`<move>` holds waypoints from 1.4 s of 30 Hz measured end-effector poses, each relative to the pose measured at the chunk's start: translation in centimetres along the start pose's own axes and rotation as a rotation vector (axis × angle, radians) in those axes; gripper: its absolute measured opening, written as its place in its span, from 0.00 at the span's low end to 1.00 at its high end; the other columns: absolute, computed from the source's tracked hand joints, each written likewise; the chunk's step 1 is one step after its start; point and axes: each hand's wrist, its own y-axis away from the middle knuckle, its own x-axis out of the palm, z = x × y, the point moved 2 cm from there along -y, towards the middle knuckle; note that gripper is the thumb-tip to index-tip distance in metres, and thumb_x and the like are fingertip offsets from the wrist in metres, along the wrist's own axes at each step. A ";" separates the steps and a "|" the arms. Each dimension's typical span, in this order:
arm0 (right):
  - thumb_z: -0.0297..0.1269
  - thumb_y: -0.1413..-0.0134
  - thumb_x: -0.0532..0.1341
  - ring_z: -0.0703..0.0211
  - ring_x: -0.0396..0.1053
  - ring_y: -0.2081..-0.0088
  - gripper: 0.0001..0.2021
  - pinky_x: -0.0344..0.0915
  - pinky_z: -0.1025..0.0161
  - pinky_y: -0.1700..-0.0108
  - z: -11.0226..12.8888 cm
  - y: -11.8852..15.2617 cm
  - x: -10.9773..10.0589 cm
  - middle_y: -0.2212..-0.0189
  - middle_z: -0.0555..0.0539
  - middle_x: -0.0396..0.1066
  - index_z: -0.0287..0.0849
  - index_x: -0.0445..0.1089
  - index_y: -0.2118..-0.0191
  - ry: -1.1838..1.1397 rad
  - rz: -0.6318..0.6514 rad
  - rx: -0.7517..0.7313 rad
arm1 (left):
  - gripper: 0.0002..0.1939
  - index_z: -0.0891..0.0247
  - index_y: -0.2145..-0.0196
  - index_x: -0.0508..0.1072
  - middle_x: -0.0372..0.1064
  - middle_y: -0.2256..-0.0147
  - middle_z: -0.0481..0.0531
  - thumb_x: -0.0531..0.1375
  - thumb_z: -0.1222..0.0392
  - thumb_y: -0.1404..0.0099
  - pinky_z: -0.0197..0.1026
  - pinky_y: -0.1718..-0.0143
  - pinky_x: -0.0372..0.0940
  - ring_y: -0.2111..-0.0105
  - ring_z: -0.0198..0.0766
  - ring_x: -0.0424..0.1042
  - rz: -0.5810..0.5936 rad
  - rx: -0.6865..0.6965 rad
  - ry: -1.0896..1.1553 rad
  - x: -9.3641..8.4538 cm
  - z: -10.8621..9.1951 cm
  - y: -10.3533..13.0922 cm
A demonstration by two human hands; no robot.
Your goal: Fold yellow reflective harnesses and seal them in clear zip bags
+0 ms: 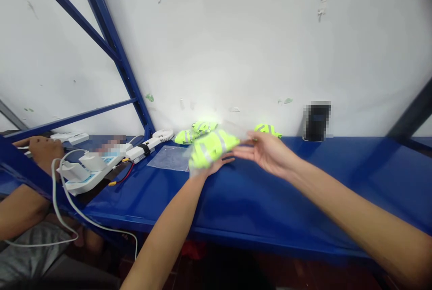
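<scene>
A folded neon-yellow reflective vest [213,147] with silver strips, in a clear plastic bag, is held above the blue shelf and is blurred by motion. My left hand [218,165] is under it, fingers stretched to the right; the bundle hides the thumb and part of the palm. On the right, my right hand [266,151] has its fingers apart, the tips close to the bundle's right end; whether they touch it I cannot tell. Behind the hands lie more neon-yellow bundles [184,137] against the wall, and another yellow bundle [267,129] sits partly behind my right hand.
A flat clear plastic bag [168,158] lies on the blue shelf [270,209]. To the left are a white handheld fan [163,136], a power strip [79,185] with plugs and cables, and a blue post [124,69]. A phone [317,121] leans at the wall. Another person's hand [45,150] is at far left.
</scene>
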 end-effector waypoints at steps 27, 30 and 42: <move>0.46 0.39 0.49 0.42 0.58 0.39 0.26 0.52 0.44 0.38 -1.2 -9.4 -18.4 0.40 0.38 0.63 0.38 0.64 0.41 1.307 -0.346 -0.324 | 0.12 0.66 0.59 0.69 0.71 0.72 0.54 0.58 0.59 0.40 0.40 0.65 0.68 0.71 0.38 0.73 0.018 -0.439 0.887 1.4 1.8 0.1; 0.45 0.37 0.47 0.50 0.57 0.37 0.24 0.48 0.51 0.35 -3.5 -8.2 -17.9 0.39 0.46 0.62 0.44 0.64 0.41 1.191 -0.218 -0.354 | 0.12 0.65 0.60 0.70 0.70 0.71 0.53 0.56 0.56 0.38 0.41 0.66 0.68 0.71 0.37 0.72 -0.052 -0.424 0.853 1.5 2.0 -0.1; 0.37 0.44 0.55 0.48 0.62 0.41 0.20 0.56 0.50 0.39 -4.0 -2.5 -11.2 0.43 0.48 0.67 0.47 0.69 0.45 0.988 0.361 -0.181 | 0.09 0.62 0.63 0.74 0.71 0.61 0.54 0.55 0.62 0.36 0.42 0.55 0.64 0.58 0.40 0.69 -0.006 0.220 -0.124 2.5 -1.4 1.1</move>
